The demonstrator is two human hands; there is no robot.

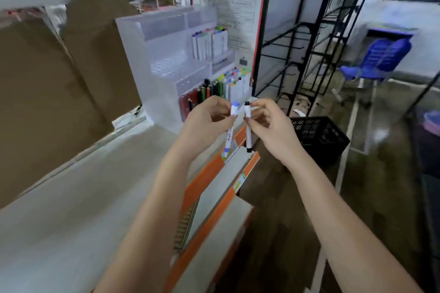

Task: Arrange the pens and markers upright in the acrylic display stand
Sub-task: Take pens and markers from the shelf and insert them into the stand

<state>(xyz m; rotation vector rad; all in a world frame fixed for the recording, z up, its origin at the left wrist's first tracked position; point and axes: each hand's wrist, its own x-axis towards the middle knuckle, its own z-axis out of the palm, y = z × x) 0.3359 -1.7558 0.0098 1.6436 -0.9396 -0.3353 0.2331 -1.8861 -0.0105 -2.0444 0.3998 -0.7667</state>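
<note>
A tiered clear acrylic display stand sits on the white shelf, just beyond my hands. Its lower right rows hold several upright markers with coloured caps and dark pens; a higher tier holds white markers. My left hand pinches a white marker with a blue cap, held upright. My right hand pinches a white marker with a black cap, also upright, close beside the blue one. Both markers are in front of the stand's lowest row.
The white shelf has an orange front edge. Brown cardboard stands at the left. A black wire rack, a black crate on the floor and a blue chair are to the right.
</note>
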